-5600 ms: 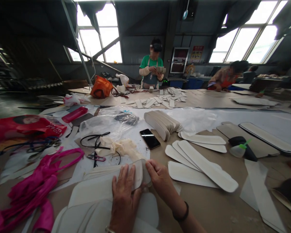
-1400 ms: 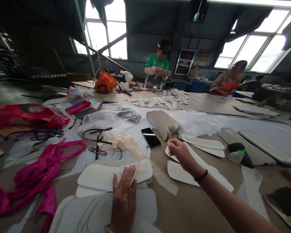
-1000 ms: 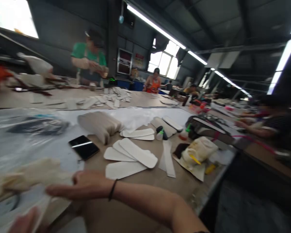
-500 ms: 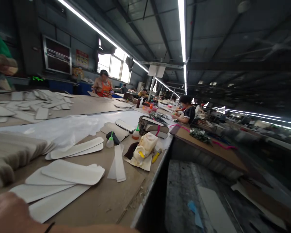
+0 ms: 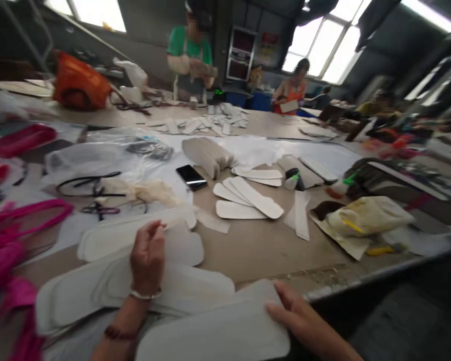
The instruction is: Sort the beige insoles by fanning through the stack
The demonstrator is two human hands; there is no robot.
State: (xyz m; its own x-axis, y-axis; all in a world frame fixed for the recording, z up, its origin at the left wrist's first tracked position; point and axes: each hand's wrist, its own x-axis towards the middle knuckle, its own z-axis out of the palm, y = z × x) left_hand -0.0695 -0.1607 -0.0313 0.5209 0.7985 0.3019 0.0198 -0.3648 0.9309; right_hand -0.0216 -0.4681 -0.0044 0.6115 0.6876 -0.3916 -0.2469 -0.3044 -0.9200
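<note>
- While blurred: clear plastic bag (image 5: pixel 97 155) on table (image 5: pixel 255 250), dark bundle inside.
- Left hand (image 5: pixel 147 255) pinching stacked white oblong board pieces (image 5: pixel 135 235).
- Right hand (image 5: pixel 304 321) gripping large grey-white rounded board panel (image 5: pixel 218 331) at near table edge.
- Since half a second ago: view swung back left, panel newly in hand.

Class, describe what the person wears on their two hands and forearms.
The left hand has a thin silver bangle at the wrist and a dark red beaded bracelet further up. The right hand is bare. No sleeves or gloves show.
</note>
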